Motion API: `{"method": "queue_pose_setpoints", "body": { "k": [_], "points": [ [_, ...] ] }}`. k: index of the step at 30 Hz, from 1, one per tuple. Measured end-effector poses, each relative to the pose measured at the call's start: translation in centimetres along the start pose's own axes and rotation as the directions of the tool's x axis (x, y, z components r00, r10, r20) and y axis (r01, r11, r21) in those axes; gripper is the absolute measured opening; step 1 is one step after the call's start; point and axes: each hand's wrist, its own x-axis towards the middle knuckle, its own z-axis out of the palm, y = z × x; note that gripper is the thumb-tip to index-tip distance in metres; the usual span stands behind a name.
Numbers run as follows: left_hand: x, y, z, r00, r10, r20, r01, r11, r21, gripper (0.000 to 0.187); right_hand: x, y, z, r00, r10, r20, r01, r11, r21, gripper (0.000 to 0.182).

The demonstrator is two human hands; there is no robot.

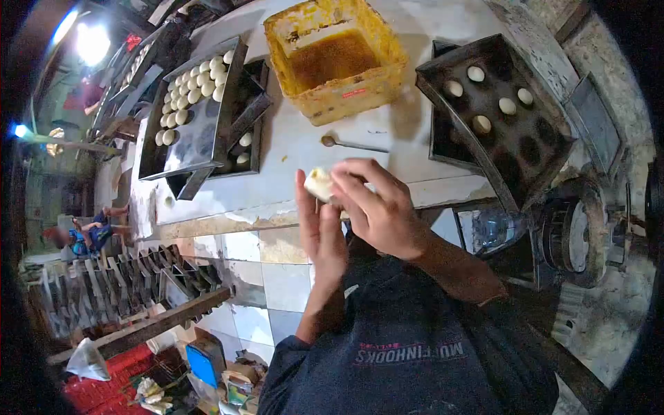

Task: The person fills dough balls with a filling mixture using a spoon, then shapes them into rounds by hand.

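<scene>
While a white worktop (304, 149) carries a yellow tub (335, 59), a spoon (346, 144) and dark trays (197, 111) of pale dough balls, both hands meet above its edge: left hand (321, 232) upright, cupping a dough piece (319, 184), right hand (377, 204) curled over it.

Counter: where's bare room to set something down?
Bare counter runs between the left trays and the right tray, below the yellow crate; only a spoon lies there. Another strip follows the front edge left of the hands. Crowded: both tray stacks. Left hand and right hand hold dough over the edge.
</scene>
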Motion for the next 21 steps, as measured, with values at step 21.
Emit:
{"method": "queue_pose_setpoints", "body": {
  "k": [21],
  "points": [
    [3.2, 7.7, -13.5, 0.987, 0.153, 0.038, -0.135, 0.945, -0.299, 0.046, 6.9, -9.7, 7.6, 0.971, 0.070, 0.228, -0.119, 0.971, 0.207, 0.034]
  ]
}}
